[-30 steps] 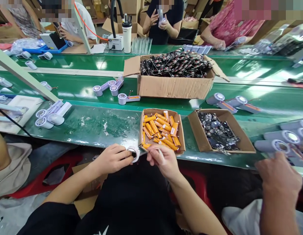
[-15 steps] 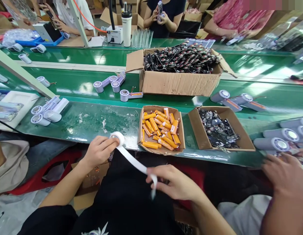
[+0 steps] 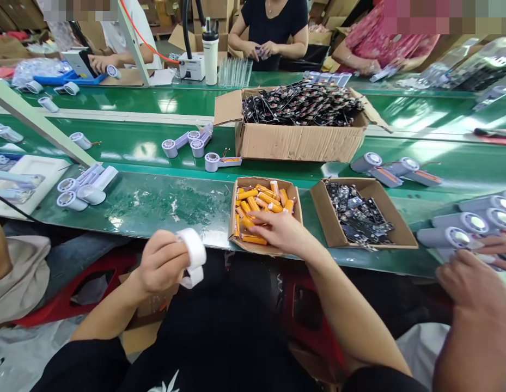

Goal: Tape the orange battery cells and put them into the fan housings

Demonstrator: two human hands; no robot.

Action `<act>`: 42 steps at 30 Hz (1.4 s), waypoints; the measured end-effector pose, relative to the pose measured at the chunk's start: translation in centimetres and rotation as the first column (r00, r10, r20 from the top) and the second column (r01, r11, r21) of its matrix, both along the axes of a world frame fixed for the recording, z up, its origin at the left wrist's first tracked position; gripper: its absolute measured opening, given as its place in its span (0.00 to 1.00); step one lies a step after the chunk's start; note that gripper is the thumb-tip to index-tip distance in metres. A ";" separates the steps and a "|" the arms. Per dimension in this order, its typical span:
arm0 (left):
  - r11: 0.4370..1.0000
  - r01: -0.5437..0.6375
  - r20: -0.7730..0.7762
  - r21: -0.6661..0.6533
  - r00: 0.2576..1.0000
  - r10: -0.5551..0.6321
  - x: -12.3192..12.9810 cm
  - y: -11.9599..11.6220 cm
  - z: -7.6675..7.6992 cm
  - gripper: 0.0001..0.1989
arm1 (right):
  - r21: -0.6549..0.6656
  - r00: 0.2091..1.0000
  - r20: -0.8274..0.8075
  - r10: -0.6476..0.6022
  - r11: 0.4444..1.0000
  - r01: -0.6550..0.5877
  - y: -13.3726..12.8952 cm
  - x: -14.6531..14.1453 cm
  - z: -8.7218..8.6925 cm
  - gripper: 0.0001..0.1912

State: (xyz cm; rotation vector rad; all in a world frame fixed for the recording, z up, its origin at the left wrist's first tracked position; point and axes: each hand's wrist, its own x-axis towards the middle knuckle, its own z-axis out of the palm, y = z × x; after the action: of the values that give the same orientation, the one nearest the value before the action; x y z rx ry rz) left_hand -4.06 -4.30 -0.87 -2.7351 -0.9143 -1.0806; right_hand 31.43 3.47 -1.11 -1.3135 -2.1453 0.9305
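My left hand (image 3: 165,260) is closed around a roll of white tape (image 3: 194,247), held in front of the table edge. A loose end of the tape curls below the roll. My right hand (image 3: 279,231) is over a small cardboard box (image 3: 269,251), its fingers stretched out and apart. The fingertips are down among the orange wrapped batteries (image 3: 253,204) in that box. Its fingers hide some of the batteries, and I see nothing held in them.
Right of the batteries stands a box (image 3: 334,228) of dark circuit boards. Behind is a large carton (image 3: 302,142) heaped with black parts. Pale purple fan housings (image 3: 91,194) lie left; grey ones (image 3: 444,237) stand right beside a co-worker's hand (image 3: 465,277). People work across the table.
My right hand has let go of the tape strip and moved up into the battery box. The stretched strip now hangs curled under the roll in my left hand, which has come slightly lower.
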 end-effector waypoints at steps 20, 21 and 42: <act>0.952 0.305 -0.319 0.032 0.906 -0.279 8.0 1.5 -0.2 0.09 | -0.156 0.512 -0.726 -0.459 0.835 0.527 -9.9 -4.9 -3.1 0.17; 0.951 0.307 -0.323 0.035 0.904 -0.280 8.0 1.5 -0.2 0.09 | -0.163 0.513 -0.726 -0.458 0.839 0.519 -10.2 -5.2 -3.4 0.16; 0.977 0.192 -0.258 0.088 0.952 -0.164 10.1 0.3 -0.7 0.06 | -0.518 0.330 -0.725 -0.605 0.794 0.319 -10.0 -5.5 -4.1 0.22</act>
State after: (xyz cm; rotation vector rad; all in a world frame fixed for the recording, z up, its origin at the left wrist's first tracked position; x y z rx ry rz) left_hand 6.07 -4.04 -1.60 -2.8160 -0.5629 -0.7562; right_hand 25.95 -6.52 -5.18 -1.0874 -0.7540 1.2879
